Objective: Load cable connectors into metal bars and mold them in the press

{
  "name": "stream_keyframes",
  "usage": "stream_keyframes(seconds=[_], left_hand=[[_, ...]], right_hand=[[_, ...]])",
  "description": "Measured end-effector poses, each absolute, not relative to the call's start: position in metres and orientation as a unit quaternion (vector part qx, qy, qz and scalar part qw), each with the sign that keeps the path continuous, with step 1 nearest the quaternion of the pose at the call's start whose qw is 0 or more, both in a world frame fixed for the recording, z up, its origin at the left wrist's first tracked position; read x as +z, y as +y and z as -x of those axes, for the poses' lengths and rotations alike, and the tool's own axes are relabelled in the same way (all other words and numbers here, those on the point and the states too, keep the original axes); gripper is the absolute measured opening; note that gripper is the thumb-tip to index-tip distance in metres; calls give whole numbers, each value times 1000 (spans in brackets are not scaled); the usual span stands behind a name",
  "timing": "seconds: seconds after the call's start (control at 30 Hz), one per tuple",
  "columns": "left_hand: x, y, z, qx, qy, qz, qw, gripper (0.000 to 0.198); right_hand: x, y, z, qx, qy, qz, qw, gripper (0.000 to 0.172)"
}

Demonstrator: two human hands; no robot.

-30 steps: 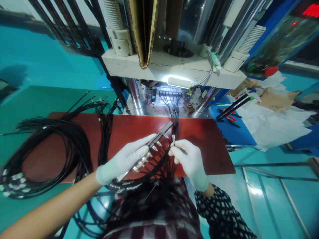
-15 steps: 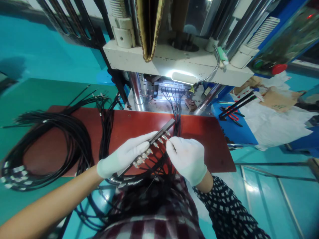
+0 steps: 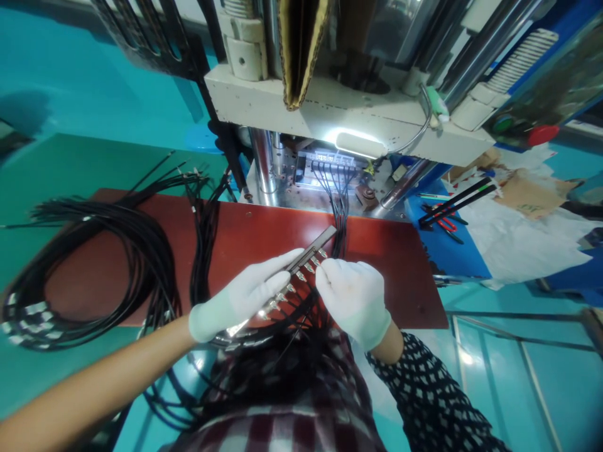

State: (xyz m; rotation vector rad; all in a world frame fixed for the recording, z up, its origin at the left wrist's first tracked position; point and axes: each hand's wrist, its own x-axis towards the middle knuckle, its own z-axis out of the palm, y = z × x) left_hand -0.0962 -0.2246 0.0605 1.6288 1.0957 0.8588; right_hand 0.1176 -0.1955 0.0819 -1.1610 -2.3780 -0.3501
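Note:
My left hand (image 3: 249, 295), in a white glove, is closed around a long grey metal bar (image 3: 325, 237) that slants up to the right. Along the bar's lower edge sits a row of small metal connectors (image 3: 300, 275), with black cables (image 3: 301, 307) trailing from them towards my lap. My right hand (image 3: 351, 298), also gloved, is closed in a pinch against the connectors near the bar's upper end. Its fingers hide what lies between them. Beyond the bar, another bundle of black cables (image 3: 340, 216) runs into a lit clear fixture (image 3: 325, 179) in the press.
The press's white plate (image 3: 301, 119) overhangs the fixture between metal posts. Coiled black cables (image 3: 155, 251) lie left on the red-brown board (image 3: 377, 245). Red-handled pliers (image 3: 445, 223) and plastic sheeting (image 3: 532, 242) are at the right. A red button (image 3: 543, 135) sits on the press's right side.
The view has shifted slightly, so the press appears farther right and higher. The bar has tilted a little and catches more light. Both hands keep nearly the same hold.

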Motion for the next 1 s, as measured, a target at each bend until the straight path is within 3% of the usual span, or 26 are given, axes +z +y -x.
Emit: stream_keyframes(seconds=[0.2, 0.37, 0.63, 0.77, 0.83, 0.9, 1.0], left_hand=[[53, -227, 96, 337, 457, -681, 463, 54], [56, -229, 93, 337, 466, -678, 458, 54], [59, -230, 90, 341, 453, -683, 460, 52], [62, -225, 90, 337, 439, -688, 469, 51], [66, -218, 90, 328, 422, -695, 481, 50], [73, -208, 87, 313, 398, -705, 496, 50], [82, -190, 72, 271, 367, -732, 507, 49]], right_hand=[[76, -198, -118, -120, -862, 430, 241, 31], [74, -198, -122, -69, -847, 452, 272, 21], [76, -202, -120, -97, -846, 442, 283, 30], [90, -198, -142, -56, -840, 457, 288, 17], [100, -186, -159, -80, -840, 455, 286, 19], [109, -170, -175, -114, -871, 414, 238, 27], [117, -148, -192, -110, -935, 328, 83, 31]])
